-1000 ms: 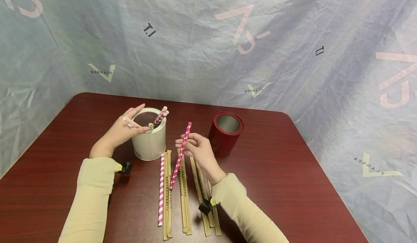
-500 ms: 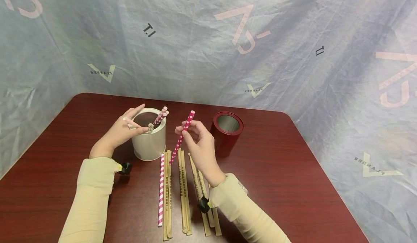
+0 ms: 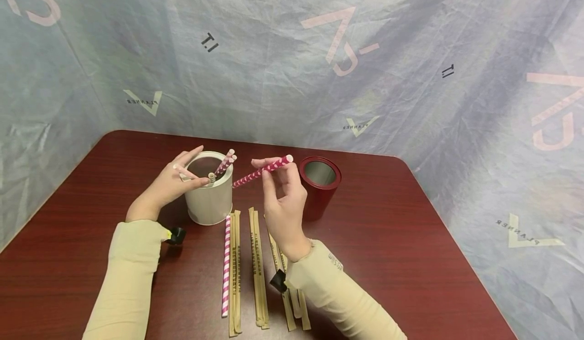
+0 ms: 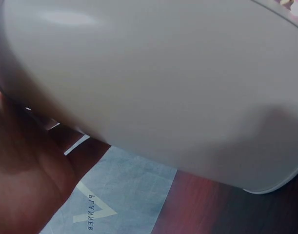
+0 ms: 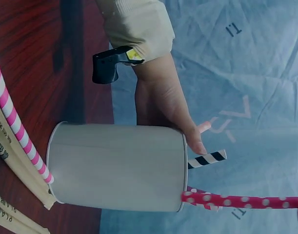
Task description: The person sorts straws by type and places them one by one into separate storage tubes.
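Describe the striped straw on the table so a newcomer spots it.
On the dark red table, find the cream can. The striped straw lies on the can's near side, leftmost in a row. Bare pink and white stripes set it apart from the brown paper sleeves alongside.

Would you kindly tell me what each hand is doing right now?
Left hand: holding the white can.
Right hand: holding a dotted pink straw.

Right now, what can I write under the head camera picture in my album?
Left fingers hold a white can of straws; right fingers pinch a dotted pink straw.
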### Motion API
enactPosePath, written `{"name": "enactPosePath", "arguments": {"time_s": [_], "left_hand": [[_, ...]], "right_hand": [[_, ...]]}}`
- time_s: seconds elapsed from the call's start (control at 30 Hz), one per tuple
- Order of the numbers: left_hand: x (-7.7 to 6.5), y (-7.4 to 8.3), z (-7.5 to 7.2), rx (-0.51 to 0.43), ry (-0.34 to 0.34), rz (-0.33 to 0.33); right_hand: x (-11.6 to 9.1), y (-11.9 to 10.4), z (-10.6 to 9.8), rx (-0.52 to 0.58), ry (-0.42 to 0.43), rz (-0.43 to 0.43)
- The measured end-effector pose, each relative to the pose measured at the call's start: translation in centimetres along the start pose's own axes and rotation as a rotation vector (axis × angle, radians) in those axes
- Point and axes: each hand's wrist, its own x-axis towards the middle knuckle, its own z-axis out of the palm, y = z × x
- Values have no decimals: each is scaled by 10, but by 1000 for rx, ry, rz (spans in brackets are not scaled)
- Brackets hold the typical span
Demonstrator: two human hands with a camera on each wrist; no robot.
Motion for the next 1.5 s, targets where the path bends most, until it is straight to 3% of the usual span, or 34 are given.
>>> {"name": "enactPosePath", "arguments": {"time_s": [0.2, 0.37, 0.73, 1.23, 1.5], "left_hand": [[-1, 1, 0, 0, -6, 1], [-1, 1, -1, -1, -4, 3], [-1, 0, -1, 1, -12, -5], [1, -2, 0, -11, -7, -12], [2, -3, 1, -18, -6, 18]], "right_hand": [[2, 0, 5, 55, 70, -11], [3, 7, 12, 87, 63, -3], [6, 27, 30, -12, -27, 7], [4, 55, 47, -142, -123, 96], [2, 63, 53, -288, -253, 173]]}}
